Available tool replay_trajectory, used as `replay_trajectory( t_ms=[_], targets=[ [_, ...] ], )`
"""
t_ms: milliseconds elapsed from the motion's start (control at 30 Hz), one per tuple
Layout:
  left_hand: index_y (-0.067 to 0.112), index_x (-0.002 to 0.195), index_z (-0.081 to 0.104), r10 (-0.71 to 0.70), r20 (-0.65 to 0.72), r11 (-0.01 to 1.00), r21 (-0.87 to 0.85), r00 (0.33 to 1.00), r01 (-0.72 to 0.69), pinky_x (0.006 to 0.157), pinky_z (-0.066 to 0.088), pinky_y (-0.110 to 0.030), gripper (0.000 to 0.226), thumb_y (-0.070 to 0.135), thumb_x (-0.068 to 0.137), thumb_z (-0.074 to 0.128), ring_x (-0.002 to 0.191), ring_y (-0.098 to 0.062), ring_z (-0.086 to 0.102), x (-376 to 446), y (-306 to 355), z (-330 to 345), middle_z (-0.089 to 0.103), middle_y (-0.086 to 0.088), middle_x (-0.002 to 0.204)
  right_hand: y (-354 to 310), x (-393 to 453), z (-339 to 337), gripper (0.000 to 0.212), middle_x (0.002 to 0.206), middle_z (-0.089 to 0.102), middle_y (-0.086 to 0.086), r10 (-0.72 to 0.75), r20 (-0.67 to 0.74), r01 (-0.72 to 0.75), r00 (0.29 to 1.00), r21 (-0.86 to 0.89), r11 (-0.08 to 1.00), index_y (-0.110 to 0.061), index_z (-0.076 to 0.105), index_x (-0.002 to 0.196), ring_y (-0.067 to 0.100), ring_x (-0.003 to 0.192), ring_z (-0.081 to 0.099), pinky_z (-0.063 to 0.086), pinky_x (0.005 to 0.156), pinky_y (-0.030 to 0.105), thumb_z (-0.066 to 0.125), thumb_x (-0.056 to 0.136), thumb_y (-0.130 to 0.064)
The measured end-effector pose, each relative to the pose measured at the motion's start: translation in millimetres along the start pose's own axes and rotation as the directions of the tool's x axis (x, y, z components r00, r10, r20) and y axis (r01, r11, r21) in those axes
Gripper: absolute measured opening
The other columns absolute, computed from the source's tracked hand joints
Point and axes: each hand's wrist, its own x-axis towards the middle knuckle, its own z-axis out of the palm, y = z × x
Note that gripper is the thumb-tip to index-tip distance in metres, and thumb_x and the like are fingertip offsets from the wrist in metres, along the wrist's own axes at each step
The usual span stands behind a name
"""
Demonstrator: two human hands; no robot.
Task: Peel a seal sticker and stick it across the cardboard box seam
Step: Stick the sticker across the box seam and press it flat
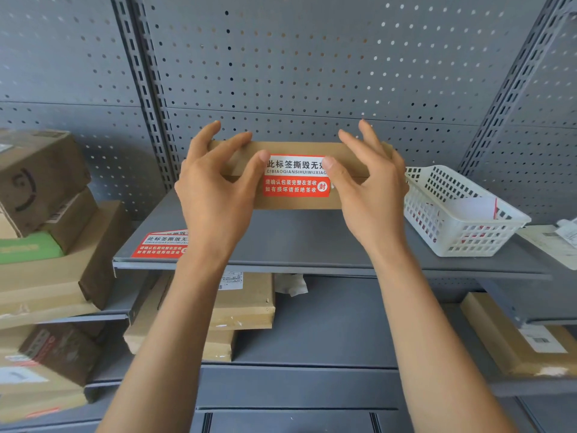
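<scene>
A flat brown cardboard box (349, 157) stands on the grey shelf (312, 245), its long front edge facing me. A red and white seal sticker (295, 178) lies folded over that front edge, across the seam. My left hand (215, 185) rests against the box's left part, thumb tip touching the sticker's upper left corner. My right hand (371, 189) is at the box's right part, thumb pressing the sticker's right end. On both hands the fingers are spread over the top of the box.
A sheet of more seal stickers (159, 243) lies at the shelf's front left. A white plastic basket (459, 214) stands to the right. Stacked parcels (46, 214) fill the left shelves, and more boxes (246, 304) sit on lower shelves. Pegboard wall behind.
</scene>
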Motion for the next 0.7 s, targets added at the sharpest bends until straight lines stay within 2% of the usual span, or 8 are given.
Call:
replay_trajectory(
  t_ms=[100, 267, 433, 700],
  targets=[
    [0.036, 0.126, 0.071, 0.003, 0.019, 1.000, 0.021, 1.000, -0.004, 0.112, 0.041, -0.052, 0.041, 0.050, 0.088, 0.071, 0.136, -0.018, 0.048, 0, 2, 4, 0.047, 0.006, 0.157, 0, 1, 4, 0.043, 0.162, 0.036, -0.013, 0.012, 0.002, -0.012, 1.000, -0.032, 0.999, -0.034, 0.060, 0.137, 0.029, 0.149, 0.023, 0.017, 0.118, 0.057, 0.065, 0.095, -0.040],
    [0.039, 0.138, 0.060, 0.038, 0.148, 0.998, 0.045, 0.988, -0.045, 0.115, 0.038, -0.056, 0.060, 0.045, 0.082, 0.079, 0.147, -0.024, 0.039, -2, -7, -2, 0.029, 0.005, 0.168, 8, 2, -4, 0.050, 0.166, 0.027, -0.013, -0.021, 0.107, 0.029, 0.994, -0.071, 0.997, -0.037, 0.053, 0.143, 0.031, 0.152, 0.015, 0.011, 0.117, 0.057, 0.066, 0.095, -0.035],
    [0.040, 0.143, 0.055, 0.041, 0.199, 0.992, 0.106, 0.979, -0.063, 0.119, 0.033, -0.053, 0.071, 0.037, 0.079, 0.086, 0.147, -0.026, 0.037, -3, -9, -4, 0.019, 0.004, 0.171, 13, 2, -9, 0.063, 0.168, 0.019, -0.015, -0.031, 0.202, 0.057, 0.979, -0.127, 0.990, -0.040, 0.044, 0.149, 0.031, 0.154, 0.010, 0.010, 0.118, 0.059, 0.071, 0.093, -0.031],
    [0.043, 0.147, 0.049, 0.034, 0.287, 0.983, 0.161, 0.957, -0.083, 0.120, 0.028, -0.048, 0.087, 0.030, 0.072, 0.091, 0.149, -0.027, 0.030, -5, -15, -3, 0.012, 0.005, 0.172, 17, -2, -9, 0.079, 0.169, 0.010, -0.020, -0.003, 0.278, 0.070, 0.960, -0.233, 0.970, -0.041, 0.033, 0.154, 0.034, 0.155, 0.001, 0.009, 0.119, 0.059, 0.075, 0.090, -0.026]
  ],
)
